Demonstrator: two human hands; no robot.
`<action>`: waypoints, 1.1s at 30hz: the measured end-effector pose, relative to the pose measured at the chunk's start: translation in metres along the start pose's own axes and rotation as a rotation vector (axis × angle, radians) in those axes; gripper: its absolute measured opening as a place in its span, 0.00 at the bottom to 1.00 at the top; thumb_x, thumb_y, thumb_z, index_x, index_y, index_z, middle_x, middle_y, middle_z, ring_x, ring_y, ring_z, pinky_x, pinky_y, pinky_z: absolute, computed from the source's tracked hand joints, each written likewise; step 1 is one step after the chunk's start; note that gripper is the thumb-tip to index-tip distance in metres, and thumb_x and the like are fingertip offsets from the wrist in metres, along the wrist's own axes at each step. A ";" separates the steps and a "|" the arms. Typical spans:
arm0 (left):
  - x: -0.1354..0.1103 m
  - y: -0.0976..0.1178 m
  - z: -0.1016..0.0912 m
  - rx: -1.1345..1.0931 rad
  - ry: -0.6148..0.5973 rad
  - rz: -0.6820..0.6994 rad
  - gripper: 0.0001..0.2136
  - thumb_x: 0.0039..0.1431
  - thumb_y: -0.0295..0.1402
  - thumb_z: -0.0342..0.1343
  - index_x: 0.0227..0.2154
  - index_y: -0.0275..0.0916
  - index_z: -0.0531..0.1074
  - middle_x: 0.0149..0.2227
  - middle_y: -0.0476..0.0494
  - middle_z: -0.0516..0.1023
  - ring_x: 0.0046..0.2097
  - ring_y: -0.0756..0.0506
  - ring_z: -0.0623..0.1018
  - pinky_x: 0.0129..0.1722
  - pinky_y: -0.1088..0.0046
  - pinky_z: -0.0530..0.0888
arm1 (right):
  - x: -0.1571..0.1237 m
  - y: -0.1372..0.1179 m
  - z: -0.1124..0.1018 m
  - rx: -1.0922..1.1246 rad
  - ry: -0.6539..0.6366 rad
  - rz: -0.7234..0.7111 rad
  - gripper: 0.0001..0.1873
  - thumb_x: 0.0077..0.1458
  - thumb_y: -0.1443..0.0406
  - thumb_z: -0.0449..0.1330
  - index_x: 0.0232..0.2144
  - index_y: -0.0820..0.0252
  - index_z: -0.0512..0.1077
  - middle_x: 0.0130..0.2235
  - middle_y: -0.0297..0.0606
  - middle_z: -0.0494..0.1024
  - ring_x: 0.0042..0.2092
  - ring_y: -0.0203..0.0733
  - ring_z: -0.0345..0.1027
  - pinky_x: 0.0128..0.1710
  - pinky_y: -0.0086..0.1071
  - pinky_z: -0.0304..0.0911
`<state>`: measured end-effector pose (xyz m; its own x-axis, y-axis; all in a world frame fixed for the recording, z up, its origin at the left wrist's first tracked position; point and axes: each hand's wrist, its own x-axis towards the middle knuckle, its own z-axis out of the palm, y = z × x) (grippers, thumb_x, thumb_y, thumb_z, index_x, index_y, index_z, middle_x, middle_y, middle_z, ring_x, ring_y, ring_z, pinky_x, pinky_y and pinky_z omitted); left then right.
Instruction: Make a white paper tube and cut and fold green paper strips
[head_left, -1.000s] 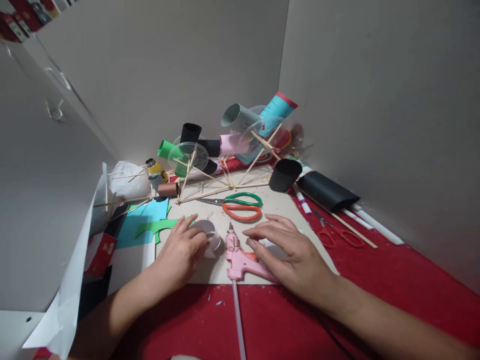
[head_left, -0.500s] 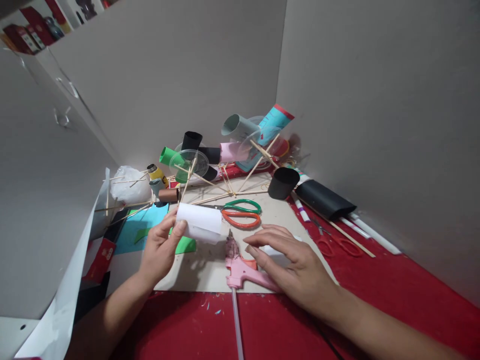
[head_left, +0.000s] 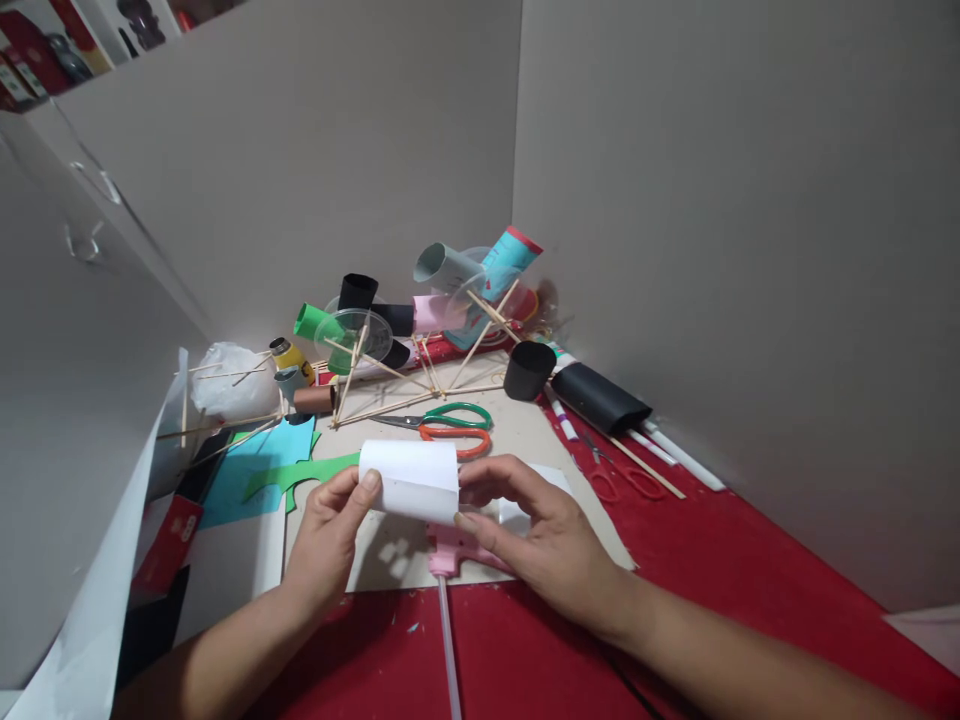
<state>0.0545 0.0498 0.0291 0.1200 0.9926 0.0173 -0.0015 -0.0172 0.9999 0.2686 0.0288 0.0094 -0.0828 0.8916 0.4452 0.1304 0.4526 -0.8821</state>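
Observation:
A white rolled paper tube point(head_left: 410, 481) is held lengthwise between both hands above a beige board point(head_left: 525, 440). My left hand point(head_left: 326, 535) pinches its left end with thumb and fingers. My right hand point(head_left: 536, 535) grips its right end, fingers curled. Under the tube a pink glue gun point(head_left: 450, 550) lies on the board, mostly hidden, with its glue stick point(head_left: 448, 650) pointing toward me. Green and orange scissors point(head_left: 450, 425) lie just beyond the tube.
A structure of wooden sticks, clear discs and coloured paper tubes point(head_left: 420, 310) stands at the back corner. A black cup point(head_left: 529, 370), a black roll point(head_left: 600, 397), pens and small red scissors point(head_left: 619, 478) lie right. Blue and green paper scraps point(head_left: 255, 460) lie left. Grey walls enclose the red table point(head_left: 712, 560).
My left hand picked the white paper up off the board and raised it as a tube. My right hand left the glue gun and took hold of the tube's right end.

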 end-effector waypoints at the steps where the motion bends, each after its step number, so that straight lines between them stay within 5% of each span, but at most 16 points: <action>1: -0.001 -0.001 0.001 -0.001 0.006 -0.003 0.12 0.59 0.41 0.58 0.36 0.37 0.78 0.30 0.48 0.75 0.32 0.50 0.68 0.35 0.77 0.66 | 0.001 -0.001 0.000 0.013 -0.014 0.016 0.07 0.54 0.66 0.61 0.37 0.55 0.71 0.34 0.34 0.76 0.35 0.38 0.71 0.35 0.31 0.70; 4: -0.002 -0.003 0.005 0.011 0.001 -0.002 0.12 0.59 0.42 0.58 0.31 0.37 0.77 0.28 0.49 0.74 0.31 0.50 0.68 0.34 0.77 0.66 | 0.003 -0.002 0.001 0.039 -0.040 0.024 0.01 0.55 0.66 0.60 0.32 0.57 0.71 0.32 0.33 0.74 0.33 0.38 0.70 0.34 0.30 0.69; 7: -0.004 -0.005 0.006 0.064 -0.006 0.015 0.14 0.60 0.43 0.57 0.29 0.37 0.75 0.28 0.49 0.73 0.32 0.50 0.68 0.34 0.78 0.66 | 0.003 -0.002 0.002 0.064 -0.040 0.027 0.06 0.56 0.64 0.59 0.27 0.57 0.70 0.30 0.34 0.73 0.34 0.38 0.68 0.35 0.31 0.70; 14: -0.004 -0.012 0.005 0.133 0.049 0.048 0.17 0.58 0.48 0.56 0.30 0.37 0.78 0.32 0.48 0.74 0.35 0.49 0.69 0.36 0.78 0.66 | -0.001 0.002 0.007 0.434 -0.017 0.406 0.15 0.49 0.52 0.65 0.28 0.57 0.69 0.31 0.33 0.68 0.32 0.38 0.67 0.27 0.31 0.75; 33: -0.004 -0.027 -0.003 0.150 0.000 0.069 0.18 0.58 0.48 0.55 0.21 0.39 0.72 0.26 0.47 0.71 0.33 0.46 0.69 0.37 0.72 0.69 | 0.000 0.001 0.006 0.320 0.043 0.382 0.15 0.50 0.53 0.63 0.26 0.57 0.67 0.28 0.32 0.66 0.29 0.37 0.65 0.24 0.28 0.72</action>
<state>0.0506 0.0466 0.0018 0.1245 0.9885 0.0858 0.1385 -0.1029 0.9850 0.2632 0.0295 0.0074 -0.0467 0.9956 0.0809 -0.1672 0.0721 -0.9833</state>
